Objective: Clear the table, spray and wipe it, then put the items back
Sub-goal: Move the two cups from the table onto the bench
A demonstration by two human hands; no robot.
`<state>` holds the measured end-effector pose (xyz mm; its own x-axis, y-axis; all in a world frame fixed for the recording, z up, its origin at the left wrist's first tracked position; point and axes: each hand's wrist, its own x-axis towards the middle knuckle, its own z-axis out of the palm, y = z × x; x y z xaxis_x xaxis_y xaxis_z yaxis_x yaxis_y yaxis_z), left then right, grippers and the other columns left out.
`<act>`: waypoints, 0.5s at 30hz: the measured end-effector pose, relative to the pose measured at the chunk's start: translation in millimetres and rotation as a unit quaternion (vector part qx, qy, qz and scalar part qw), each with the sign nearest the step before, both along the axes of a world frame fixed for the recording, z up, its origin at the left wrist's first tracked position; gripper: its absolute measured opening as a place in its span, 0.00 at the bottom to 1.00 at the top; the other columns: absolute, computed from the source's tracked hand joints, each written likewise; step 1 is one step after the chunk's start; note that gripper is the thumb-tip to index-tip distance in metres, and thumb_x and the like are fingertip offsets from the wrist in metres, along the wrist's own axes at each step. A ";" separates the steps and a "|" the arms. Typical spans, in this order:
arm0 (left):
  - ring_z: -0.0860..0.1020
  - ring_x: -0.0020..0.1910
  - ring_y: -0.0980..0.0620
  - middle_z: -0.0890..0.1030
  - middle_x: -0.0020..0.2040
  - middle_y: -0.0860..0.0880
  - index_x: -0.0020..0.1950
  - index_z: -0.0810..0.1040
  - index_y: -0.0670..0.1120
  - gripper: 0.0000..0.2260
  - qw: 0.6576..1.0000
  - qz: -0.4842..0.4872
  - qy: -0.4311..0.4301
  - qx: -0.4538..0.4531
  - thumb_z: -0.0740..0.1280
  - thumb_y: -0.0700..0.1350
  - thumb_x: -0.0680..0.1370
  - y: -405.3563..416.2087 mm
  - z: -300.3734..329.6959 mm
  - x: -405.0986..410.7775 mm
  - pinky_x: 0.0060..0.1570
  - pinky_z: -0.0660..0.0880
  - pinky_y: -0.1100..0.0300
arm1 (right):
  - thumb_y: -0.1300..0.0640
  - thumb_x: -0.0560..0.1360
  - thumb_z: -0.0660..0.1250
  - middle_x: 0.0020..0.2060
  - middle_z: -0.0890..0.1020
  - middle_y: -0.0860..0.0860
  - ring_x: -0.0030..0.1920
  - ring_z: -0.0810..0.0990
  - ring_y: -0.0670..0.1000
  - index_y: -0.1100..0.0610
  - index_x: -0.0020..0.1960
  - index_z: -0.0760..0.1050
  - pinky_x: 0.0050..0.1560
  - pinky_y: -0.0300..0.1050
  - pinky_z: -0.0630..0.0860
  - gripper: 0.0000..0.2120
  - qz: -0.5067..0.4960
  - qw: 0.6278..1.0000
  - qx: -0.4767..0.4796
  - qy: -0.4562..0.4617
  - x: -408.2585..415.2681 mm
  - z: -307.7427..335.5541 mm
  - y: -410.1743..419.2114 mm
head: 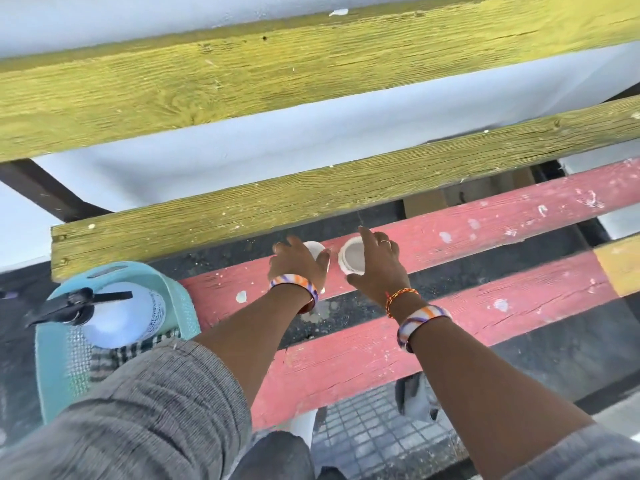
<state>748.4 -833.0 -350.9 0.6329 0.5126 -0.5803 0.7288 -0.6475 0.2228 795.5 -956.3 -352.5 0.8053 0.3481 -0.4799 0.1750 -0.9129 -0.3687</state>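
Two small white cups stand side by side on a red plank (485, 223) of the bench below the yellow table planks (311, 188). My left hand (298, 263) wraps around the left cup (316, 249), most of which is hidden by the fingers. My right hand (379, 263) holds the right cup (353, 256) by its side, index finger stretched over the rim. A spray bottle (117, 313) with a black trigger lies in a teal basket (173, 292) at the left, on top of a checked cloth (110, 358).
A higher yellow plank (277, 71) runs across the top of the view. A dark metal frame leg (45, 192) slants at the left. Tiled ground (374, 434) shows beneath the bench, and my grey sleeves fill the bottom of the view.
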 end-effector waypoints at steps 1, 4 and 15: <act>0.71 0.64 0.37 0.66 0.67 0.37 0.70 0.59 0.38 0.30 1.000 -0.019 -0.011 0.009 0.58 0.58 0.77 1.1 4.8 -6.3 0.57 0.73 0.46 | 0.59 0.71 0.70 0.70 0.63 0.58 0.71 0.59 0.61 0.55 0.75 0.54 0.61 0.57 0.71 0.38 -0.004 1.000 0.000 -0.012 -5.6 3.9 -2.0; 0.68 0.66 0.38 0.65 0.68 0.38 0.70 0.60 0.39 0.26 0.992 -0.099 -0.073 0.024 0.61 0.51 0.77 2.2 20.5 -32.2 0.59 0.72 0.46 | 0.58 0.74 0.65 0.66 0.68 0.58 0.68 0.64 0.60 0.57 0.72 0.60 0.61 0.56 0.72 0.28 0.008 0.998 -0.031 -0.053 -29.2 19.1 -8.2; 0.75 0.54 0.42 0.77 0.56 0.40 0.54 0.75 0.37 0.17 0.936 -0.333 0.066 -0.093 0.61 0.51 0.78 25.6 57.8 -193.8 0.54 0.71 0.56 | 0.63 0.80 0.55 0.62 0.78 0.57 0.63 0.75 0.59 0.62 0.64 0.73 0.59 0.51 0.72 0.16 0.423 0.869 -0.255 -0.005 -208.8 79.7 27.9</act>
